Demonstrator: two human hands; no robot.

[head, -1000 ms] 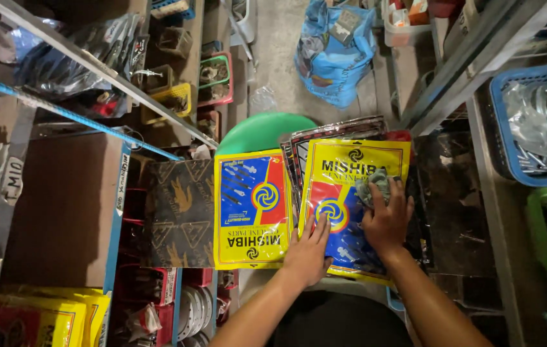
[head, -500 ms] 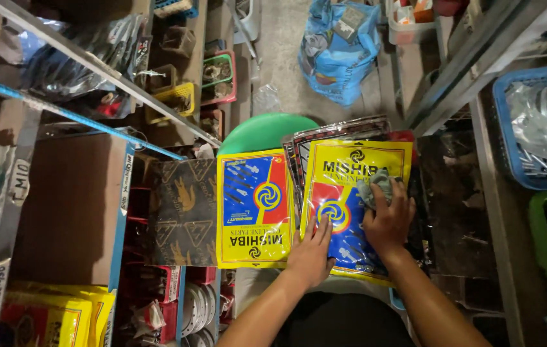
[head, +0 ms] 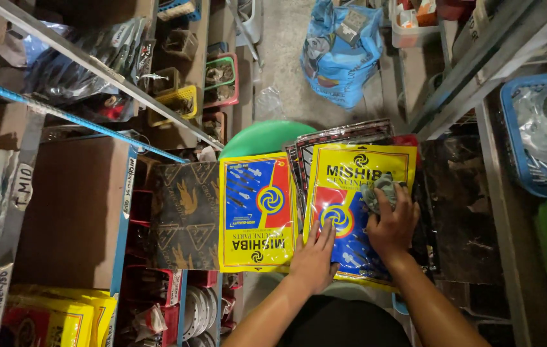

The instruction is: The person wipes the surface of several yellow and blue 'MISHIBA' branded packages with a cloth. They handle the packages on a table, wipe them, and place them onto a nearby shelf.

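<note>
Two flat yellow packets with red and blue panels lie side by side. My right hand (head: 392, 225) clutches a small grey rag (head: 379, 191) and presses it on the right packet (head: 350, 180), which tops a stack of glossy packets. My left hand (head: 314, 257) lies flat, fingers together, on that packet's lower left edge, next to the left packet (head: 254, 212). A dark patterned packet (head: 183, 215) lies further left.
A green round stool (head: 260, 136) shows behind the packets. A blue sack (head: 337, 51) stands on the concrete floor. Shelves with small bins (head: 177, 99) rise at left, baskets (head: 543, 141) at right. A brown carton (head: 71, 212) sits at left.
The view has drifted slightly. My right hand with the rag has slid a little down the right packet. My left hand stays flat on it.
</note>
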